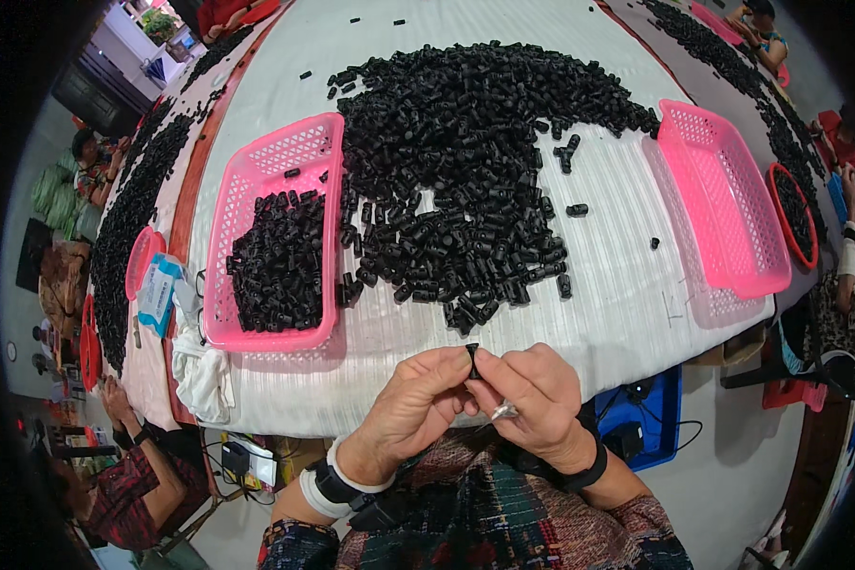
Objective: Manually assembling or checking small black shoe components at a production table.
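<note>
Over the table's near edge, my left hand (410, 404) and my right hand (534, 394) meet, thumbs and fingers pinched on one small black plastic piece (473, 359). It stands roughly upright between the fingertips, narrower at its middle; my fingers cover part of it. Something silvery, apparently a ring, shows on my right hand. Just beyond my hands lies a large heap of black cylindrical plastic pieces (446, 152), its near tip close to my fingers. Left of the heap, a pink perforated basket (223, 218) holds many similar black pieces.
An upturned or tilted pink basket (722, 199) is at the table's right. A blue-and-white packet (160, 294) and white cloth (199, 375) lie at the left edge. Below, right, is a blue crate (660, 418) with cables. Other people sit at neighbouring tables with black pieces.
</note>
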Demonstrator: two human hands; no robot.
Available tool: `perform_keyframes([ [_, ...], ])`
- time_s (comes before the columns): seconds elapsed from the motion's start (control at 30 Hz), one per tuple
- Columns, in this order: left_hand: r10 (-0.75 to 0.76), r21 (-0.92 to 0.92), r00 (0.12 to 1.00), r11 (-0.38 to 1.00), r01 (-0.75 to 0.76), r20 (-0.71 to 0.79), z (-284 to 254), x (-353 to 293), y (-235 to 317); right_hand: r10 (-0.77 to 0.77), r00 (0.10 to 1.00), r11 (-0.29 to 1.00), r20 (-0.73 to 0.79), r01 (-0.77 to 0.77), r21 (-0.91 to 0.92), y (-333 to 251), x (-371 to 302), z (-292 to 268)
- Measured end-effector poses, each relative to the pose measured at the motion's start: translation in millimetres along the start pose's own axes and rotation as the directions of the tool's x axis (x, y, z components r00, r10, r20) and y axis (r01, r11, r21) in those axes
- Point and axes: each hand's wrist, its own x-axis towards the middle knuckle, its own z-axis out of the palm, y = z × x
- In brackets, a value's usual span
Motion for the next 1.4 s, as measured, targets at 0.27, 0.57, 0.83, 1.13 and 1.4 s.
perform_keyframes([
  [0.27,0.039,-0.019,0.999,0.999,-0.039,-0.002,-1,1,-2,0.004,1.000,1.000,-0.005,-0.004,-0.019,-1,1,-1],
  [0.57,0.070,-0.009,0.997,0.997,-0.070,-0.024,-2,2,-4,-0.004,1.000,1.000,0.010,0.004,-0.011,1,0,1],
  [0.83,0.054,-0.025,0.996,0.998,-0.056,-0.074,2,0,11,0.351,0.908,0.873,0.228,-0.406,0.272,-10,10,-10],
  [1.13,0.005,0.040,1.000,0.999,-0.006,0.018,0,-6,9,0.438,0.810,0.718,0.389,-0.576,0.390,6,9,-3],
  [1.4,-0.012,0.035,1.000,0.999,0.012,-0.005,-4,-6,10,0.420,0.813,0.765,0.403,-0.556,0.326,8,9,-1],
])
